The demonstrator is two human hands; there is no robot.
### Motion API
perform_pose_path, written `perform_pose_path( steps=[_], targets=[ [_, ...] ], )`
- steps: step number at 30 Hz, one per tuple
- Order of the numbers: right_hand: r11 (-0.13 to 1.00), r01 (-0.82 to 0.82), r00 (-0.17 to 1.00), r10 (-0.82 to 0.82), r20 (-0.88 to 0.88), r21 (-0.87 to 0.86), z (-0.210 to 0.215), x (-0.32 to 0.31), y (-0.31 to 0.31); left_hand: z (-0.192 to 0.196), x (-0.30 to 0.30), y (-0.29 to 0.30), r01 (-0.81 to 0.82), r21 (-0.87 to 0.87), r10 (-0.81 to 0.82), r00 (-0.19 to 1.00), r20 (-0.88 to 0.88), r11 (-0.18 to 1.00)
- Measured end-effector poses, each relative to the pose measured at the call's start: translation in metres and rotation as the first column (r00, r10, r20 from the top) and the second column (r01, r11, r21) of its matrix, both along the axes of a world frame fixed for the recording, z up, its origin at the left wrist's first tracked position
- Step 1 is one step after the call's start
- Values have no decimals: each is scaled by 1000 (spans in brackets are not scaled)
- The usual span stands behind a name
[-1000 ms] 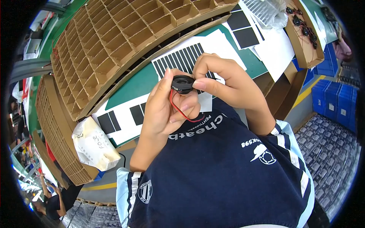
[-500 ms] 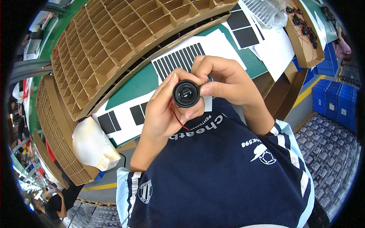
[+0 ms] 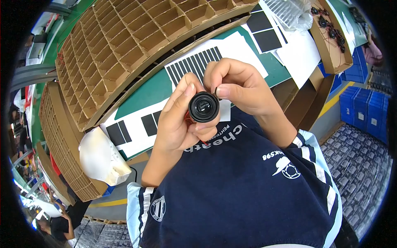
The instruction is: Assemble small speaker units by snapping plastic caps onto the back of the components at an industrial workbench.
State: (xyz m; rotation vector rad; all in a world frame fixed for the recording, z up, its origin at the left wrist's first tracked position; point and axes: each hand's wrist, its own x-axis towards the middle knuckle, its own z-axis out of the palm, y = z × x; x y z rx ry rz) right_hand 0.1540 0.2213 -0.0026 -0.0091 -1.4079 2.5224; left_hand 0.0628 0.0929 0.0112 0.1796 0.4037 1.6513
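A large cardboard divider grid (image 3: 136, 45) of many square cells fills the upper left of the frame, lying on a green table (image 3: 144, 93), and a second such grid (image 3: 58, 136) runs down the left edge. Across the lower half spreads the person's own dark navy shirt (image 3: 240, 194) with pale blue striped sleeves. White sheets carrying black rectangular strips (image 3: 196, 62) lie on the table just above the hands, with more black squares on paper toward the upper right, beside an open cardboard box (image 3: 331, 45) that holds small dark parts with red wires. Blue crates (image 3: 364, 107) stand at the right edge, and a crumpled white bag (image 3: 99, 157) sits at the lower left of the table. At the centre of the frame the 2 hands meet: the left hand (image 3: 175, 124) comes up from below left and grasps a small round black speaker (image 3: 204, 107), thumb under it and index finger along its left side. The right hand (image 3: 240, 87) curls in from the right, its thumb and forefinger pinched at the speaker's upper right rim. The speaker faces the camera, held between both hands above the shirt's chest, with a thin red wire (image 3: 189, 122) showing beneath it against the left palm.
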Motion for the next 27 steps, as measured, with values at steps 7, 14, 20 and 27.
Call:
perform_pose_path(
  steps=[7, 14, 20, 27],
  targets=[
    [998, 29, 997, -33, -75, -60, -7, -3, -11, -2, -3, 0, 15, 46, -14, 1000, -9, 999],
    [950, 16, 1000, -13, 10, -313, -1, -2, -25, 1, -1, 0, -82, -62, 68, 978, -198, 995],
    [930, 15, 988, 42, 147, -367, 3, -2, -29, 3, 6, 2, -215, -148, 146, 916, -374, 965],
    [982, 141, 968, -109, 226, -128, 0, -5, -31, -1, 5, -1, -246, -76, 165, 817, -553, 966]
  ],
)
